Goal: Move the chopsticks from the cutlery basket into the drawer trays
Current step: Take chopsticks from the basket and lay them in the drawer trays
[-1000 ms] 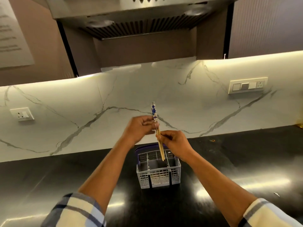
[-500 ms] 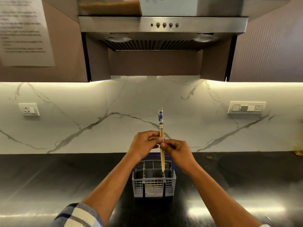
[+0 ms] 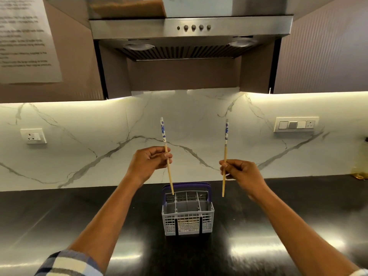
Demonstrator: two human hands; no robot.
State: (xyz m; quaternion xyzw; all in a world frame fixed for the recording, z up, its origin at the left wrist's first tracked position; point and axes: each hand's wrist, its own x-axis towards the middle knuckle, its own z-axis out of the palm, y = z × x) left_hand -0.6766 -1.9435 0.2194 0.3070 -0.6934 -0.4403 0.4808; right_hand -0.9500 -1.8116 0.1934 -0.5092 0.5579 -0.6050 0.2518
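Separated since the earlier frame, both hands are now standing apart above the basket (image 3: pixel 188 214). Left hand (image 3: pixel 148 163) is gripping one chopstick (image 3: pixel 166 154); right hand (image 3: pixel 242 174) is gripping the other chopstick (image 3: pixel 225 154).

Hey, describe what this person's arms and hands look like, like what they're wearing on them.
Both forearms are bare, sleeves pushed up near the elbows. The left sleeve is plaid in blue, cream and grey; the right sleeve barely shows at the corner. No gloves, rings or watch appear on the left hand or right hand.
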